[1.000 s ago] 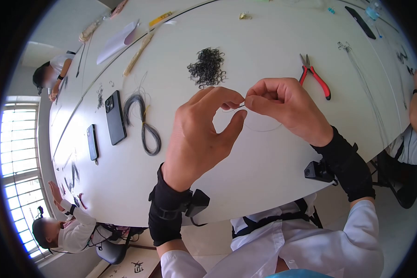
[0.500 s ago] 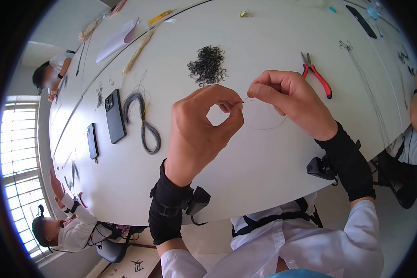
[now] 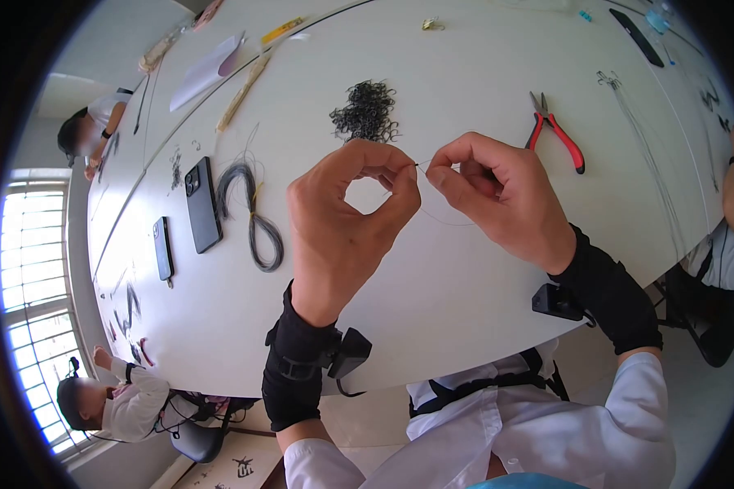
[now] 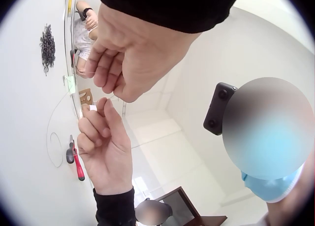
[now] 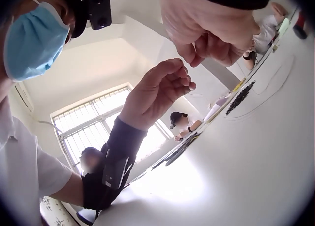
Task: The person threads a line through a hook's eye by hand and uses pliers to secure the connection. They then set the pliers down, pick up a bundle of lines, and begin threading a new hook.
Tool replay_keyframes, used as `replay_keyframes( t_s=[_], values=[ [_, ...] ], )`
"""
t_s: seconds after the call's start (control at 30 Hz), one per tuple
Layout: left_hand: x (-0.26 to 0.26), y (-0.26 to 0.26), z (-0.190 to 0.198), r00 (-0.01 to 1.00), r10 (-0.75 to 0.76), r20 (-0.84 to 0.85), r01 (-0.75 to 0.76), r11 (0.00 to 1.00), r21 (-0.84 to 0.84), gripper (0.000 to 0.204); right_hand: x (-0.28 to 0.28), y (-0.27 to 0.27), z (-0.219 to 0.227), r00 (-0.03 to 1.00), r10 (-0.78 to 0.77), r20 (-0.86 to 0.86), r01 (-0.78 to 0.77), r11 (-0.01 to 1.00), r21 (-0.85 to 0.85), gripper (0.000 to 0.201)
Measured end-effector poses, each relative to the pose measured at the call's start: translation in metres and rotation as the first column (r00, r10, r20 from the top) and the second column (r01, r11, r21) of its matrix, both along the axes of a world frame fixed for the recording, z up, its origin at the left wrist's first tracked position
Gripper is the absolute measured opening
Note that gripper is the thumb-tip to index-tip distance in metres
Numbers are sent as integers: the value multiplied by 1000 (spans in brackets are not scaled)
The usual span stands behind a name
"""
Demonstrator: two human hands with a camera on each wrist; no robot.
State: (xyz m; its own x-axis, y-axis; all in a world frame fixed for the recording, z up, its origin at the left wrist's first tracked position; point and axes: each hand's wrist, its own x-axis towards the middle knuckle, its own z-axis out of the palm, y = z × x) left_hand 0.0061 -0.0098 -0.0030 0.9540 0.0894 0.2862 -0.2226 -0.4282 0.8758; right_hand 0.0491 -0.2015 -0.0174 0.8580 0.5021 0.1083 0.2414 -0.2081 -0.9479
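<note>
My left hand (image 3: 334, 220) pinches a small dark fish hook (image 3: 417, 165) between thumb and index fingertip. Only a short end of the hook shows; the rest is hidden by the fingers. Just to its right, my right hand (image 3: 506, 196) pinches a thin clear fishing line (image 3: 448, 222) between thumb and index finger, its other fingers curled in. The fingertips of both hands are a small gap apart, raised over the table. A loop of the line hangs below them, and it shows long and curved in the left wrist view.
A pile of black fish hooks (image 3: 365, 110) lies beyond my hands. Red-handled pliers (image 3: 556, 134) are at the right, near finished-looking lines with hooks (image 3: 640, 138). To the left lie a tied bundle of line (image 3: 253, 220) and two phones (image 3: 203, 204). Other people sit around the white table (image 3: 465, 301).
My left thumb has come up against the index fingertip, closing on the hook. Both hands moved slightly left; the right drew away from the left, then came nearer again.
</note>
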Motion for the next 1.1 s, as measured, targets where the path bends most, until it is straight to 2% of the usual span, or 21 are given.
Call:
replay_keyframes(
  t_s=[0.07,0.17,0.27,0.47,0.67,0.87,1.1],
  values=[
    [0,-1,0,1000,20,-5,-20,1000,2,8,-3,1,-2,975,-10,222,18,999,-34,10],
    [1,1,-5,997,-9,70,0,991,131,10,-4,3,0,920,-32,391,43,999,-19,8],
    [-1,-3,0,998,-67,9,64,980,189,9,0,1,0,931,-39,364,38,999,12,6],
    [-3,-8,-2,994,-109,11,105,975,197,8,11,-6,-4,989,1,147,1,1000,-10,10],
    [-3,-9,-2,993,-120,-8,120,974,192,8,11,-6,-3,998,49,42,-52,996,67,14],
    [-4,-8,-1,984,-101,-146,113,991,72,8,10,-7,-3,996,84,10,-85,990,109,15],
    [-4,-6,2,968,-129,-217,133,991,6,8,9,-7,-2,996,90,6,-90,990,104,16]
  ],
)
